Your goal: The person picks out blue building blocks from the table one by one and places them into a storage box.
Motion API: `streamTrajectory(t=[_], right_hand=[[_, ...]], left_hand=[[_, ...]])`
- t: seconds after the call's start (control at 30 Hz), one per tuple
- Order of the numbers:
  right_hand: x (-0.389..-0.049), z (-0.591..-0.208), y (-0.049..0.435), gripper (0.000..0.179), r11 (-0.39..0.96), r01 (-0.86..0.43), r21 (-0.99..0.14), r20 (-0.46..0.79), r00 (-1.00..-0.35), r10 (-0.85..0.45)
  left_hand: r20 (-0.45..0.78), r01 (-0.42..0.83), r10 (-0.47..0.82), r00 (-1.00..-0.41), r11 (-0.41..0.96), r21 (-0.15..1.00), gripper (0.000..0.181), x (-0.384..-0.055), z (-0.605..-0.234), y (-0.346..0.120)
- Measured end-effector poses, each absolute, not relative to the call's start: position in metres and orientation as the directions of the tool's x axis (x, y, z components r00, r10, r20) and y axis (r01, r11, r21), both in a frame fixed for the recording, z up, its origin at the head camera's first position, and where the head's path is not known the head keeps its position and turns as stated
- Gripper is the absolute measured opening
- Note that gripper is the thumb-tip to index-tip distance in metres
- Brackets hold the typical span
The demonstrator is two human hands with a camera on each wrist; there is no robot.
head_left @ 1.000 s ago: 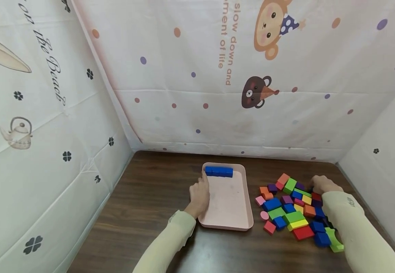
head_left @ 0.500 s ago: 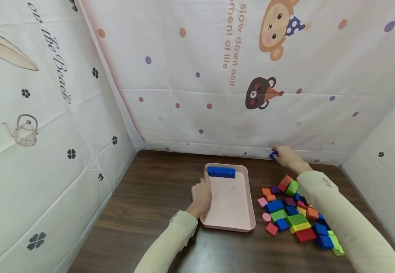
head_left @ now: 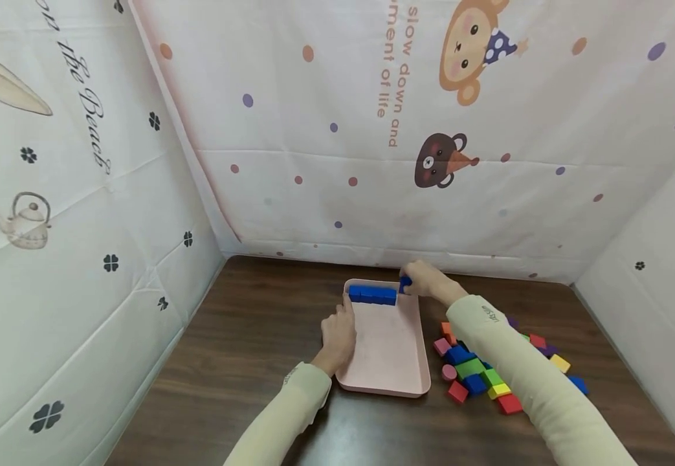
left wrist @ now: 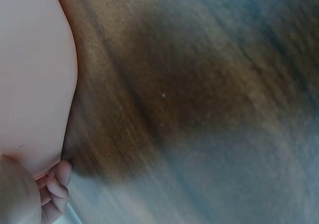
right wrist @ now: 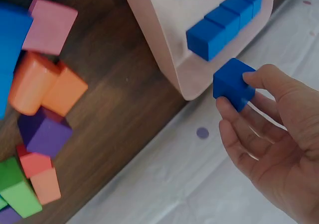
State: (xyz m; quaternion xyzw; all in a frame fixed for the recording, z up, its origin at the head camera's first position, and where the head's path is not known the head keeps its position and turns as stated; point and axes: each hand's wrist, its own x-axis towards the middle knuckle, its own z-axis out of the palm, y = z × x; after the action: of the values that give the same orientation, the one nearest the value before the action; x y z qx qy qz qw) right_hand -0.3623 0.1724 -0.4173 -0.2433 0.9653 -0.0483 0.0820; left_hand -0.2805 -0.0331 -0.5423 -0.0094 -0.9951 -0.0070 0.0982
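Leftward since earlier comes a blue cube [right wrist: 233, 82], pinched by my right grip [head_left: 428, 281] at a far corner of the pink tray [head_left: 386, 346], likely to extend the blue-cube row [head_left: 372, 296] my left grip [head_left: 338, 332], forefinger [head_left: 347, 307] straight, seems to steady.

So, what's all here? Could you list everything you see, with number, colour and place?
Wood-grain table: one, dark brown, lower half of the head view.
Shallow rectangular tray: one, pale pink, on that table.
Row of cubes: four, blue, inside the tray along its far wall.
Held cube: one, blue, near the tray's far-right corner.
Loose mixed-shape blocks: some hidden, so uncounted; blue, green, yellow, red, pink, orange, purple; right of the tray.
Hanging printed sheets: number unclear, mostly white, behind the table and at both sides.
Long sleeves: two, pale yellow, entering from the bottom edge.
Left hand: one, bare, at the tray's left edge.
Right hand: one, bare, gripping the held cube.
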Motion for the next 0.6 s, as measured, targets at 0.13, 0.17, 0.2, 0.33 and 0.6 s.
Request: streamTrajectory(t=[0.13, 0.17, 0.2, 0.33, 0.6], right_hand=[[-0.363, -0.426, 0.164, 0.035, 0.886, -0.452, -0.104, -0.169, -0.870, -0.463], [-0.365, -0.427, 0.164, 0.035, 0.885, -0.455, -0.094, -0.169, -0.869, -0.465], [-0.366, -0.427, 0.163, 0.034, 0.882, -0.465, -0.080, -0.168, -0.866, -0.472], [-0.372, -0.433, 0.161, 0.031, 0.880, -0.473, -0.048, -0.178, -0.863, -0.473], [-0.372, -0.453, 0.154, 0.027, 0.889, -0.458, 0.002, -0.219, -0.867, -0.447]], left_hand=[[0.169, 0.018, 0.015, -0.986, 1.000, 0.021, 0.074, -0.281, -0.543, -0.034], [0.168, 0.015, 0.012, -0.986, 1.000, 0.017, 0.074, -0.281, -0.541, -0.033], [0.170, 0.012, 0.009, -0.985, 1.000, 0.018, 0.074, -0.281, -0.540, -0.033], [0.185, 0.003, 0.000, -0.983, 1.000, 0.013, 0.071, -0.282, -0.538, -0.032], [0.178, 0.009, 0.010, -0.984, 1.000, -0.008, 0.071, -0.278, -0.541, -0.034]])
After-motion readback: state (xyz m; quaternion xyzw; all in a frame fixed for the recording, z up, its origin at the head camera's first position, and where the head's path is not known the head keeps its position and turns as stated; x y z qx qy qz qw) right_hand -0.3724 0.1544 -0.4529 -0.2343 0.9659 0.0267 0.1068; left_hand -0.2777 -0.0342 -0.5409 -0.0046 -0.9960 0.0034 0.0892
